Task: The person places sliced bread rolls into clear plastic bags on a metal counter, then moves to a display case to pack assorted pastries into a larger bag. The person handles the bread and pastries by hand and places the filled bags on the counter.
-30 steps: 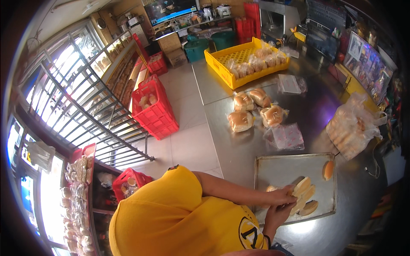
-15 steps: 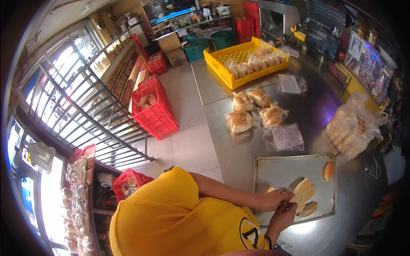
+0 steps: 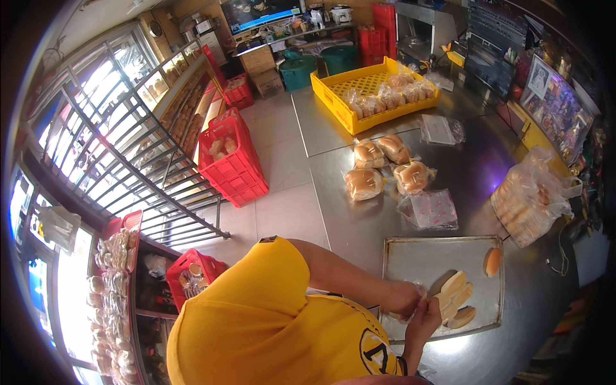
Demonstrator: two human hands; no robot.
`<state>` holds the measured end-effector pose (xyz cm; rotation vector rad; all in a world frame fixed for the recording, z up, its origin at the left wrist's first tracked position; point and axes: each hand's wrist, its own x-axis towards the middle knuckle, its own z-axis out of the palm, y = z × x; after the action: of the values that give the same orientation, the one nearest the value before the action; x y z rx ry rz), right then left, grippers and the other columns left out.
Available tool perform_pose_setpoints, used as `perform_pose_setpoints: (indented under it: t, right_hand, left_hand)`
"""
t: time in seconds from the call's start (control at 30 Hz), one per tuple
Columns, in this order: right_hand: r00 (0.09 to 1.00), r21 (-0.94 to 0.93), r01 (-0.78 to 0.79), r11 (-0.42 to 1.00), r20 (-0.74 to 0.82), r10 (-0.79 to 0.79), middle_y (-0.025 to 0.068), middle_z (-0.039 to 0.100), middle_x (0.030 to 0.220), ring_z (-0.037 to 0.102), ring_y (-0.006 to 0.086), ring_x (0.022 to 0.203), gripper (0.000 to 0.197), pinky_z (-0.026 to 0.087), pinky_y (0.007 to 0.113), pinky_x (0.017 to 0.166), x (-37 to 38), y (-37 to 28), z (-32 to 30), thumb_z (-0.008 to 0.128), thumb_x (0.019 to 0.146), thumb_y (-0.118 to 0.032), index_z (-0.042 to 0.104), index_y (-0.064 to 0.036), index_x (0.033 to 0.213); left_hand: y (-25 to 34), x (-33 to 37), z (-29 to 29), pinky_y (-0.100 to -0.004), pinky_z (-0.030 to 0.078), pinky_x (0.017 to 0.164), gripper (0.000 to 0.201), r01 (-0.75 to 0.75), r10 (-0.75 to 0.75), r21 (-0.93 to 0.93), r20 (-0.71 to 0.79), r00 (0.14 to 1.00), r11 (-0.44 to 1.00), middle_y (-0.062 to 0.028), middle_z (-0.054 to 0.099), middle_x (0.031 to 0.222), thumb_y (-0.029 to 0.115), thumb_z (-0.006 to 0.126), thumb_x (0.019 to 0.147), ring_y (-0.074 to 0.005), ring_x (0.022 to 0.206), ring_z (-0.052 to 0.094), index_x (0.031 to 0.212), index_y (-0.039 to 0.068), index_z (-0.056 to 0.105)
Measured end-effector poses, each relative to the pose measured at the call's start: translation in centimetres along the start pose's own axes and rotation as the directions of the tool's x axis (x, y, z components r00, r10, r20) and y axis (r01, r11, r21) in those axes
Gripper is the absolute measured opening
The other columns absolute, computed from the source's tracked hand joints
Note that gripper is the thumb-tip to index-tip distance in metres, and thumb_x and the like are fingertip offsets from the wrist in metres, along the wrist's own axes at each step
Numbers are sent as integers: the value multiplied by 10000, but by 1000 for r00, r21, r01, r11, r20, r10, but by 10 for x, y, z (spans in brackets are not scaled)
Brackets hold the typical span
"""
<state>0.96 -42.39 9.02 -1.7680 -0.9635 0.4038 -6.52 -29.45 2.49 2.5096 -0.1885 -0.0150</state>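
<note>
My left hand (image 3: 403,299) and my right hand (image 3: 423,322) meet over the near left side of a metal baking tray (image 3: 410,256). Both have their fingers closed, pinching a clear plastic bag (image 3: 420,288) that is mostly hidden by the hands. What the bag holds is hard to make out. Just right of my fingers lie several long bread rolls (image 3: 454,282), pale sides up. A single browned roll (image 3: 493,262) rests by the tray's far right edge. Beyond the tray sit several bagged buns (image 3: 364,184) and a stack of flat plastic bags (image 3: 433,209).
A yellow crate (image 3: 340,112) with bagged bread stands at the table's far end. At right is a large plastic bag of bread (image 3: 527,199), with a cable (image 3: 559,256) near it. Red crates (image 3: 234,167) stand on the floor left of the steel table (image 3: 340,221), beside a metal railing (image 3: 160,186).
My hands have shifted slightly left and closed in on each other at the bag. My left hand has turned, now hiding more of the bag. The view has tilted a little.
</note>
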Motion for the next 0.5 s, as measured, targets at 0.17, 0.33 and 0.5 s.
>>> perform_pose_setpoints:
  t: [0.17,0.33,0.5]
  right_hand:
    - [999,22,47,999,-12,-47,20,446,624,391,101,621,129,363,266,557,12,-27,-8,529,906,-48,485,-15,790]
    - [978,166,-181,969,137,159,8,476,687,453,121,661,165,385,258,593,18,16,10,513,954,-119,516,-27,817]
    - [975,101,-81,992,-199,100,58,522,981,503,146,881,178,428,292,733,-6,87,20,494,984,-192,520,-34,1062]
  left_hand:
    - [0,1,-10,-426,492,754,145,-217,223,63,-94,970,974,-130,649,819,180,638,725,-323,835,622,792,52,651]
    - [8,12,-31,-395,518,734,210,120,-169,185,278,946,975,-145,676,915,226,608,814,-313,835,660,898,49,685]
    - [-54,-4,-7,-405,509,808,330,247,-295,-260,-164,941,933,-171,661,1035,307,565,907,-339,910,653,1160,96,580]
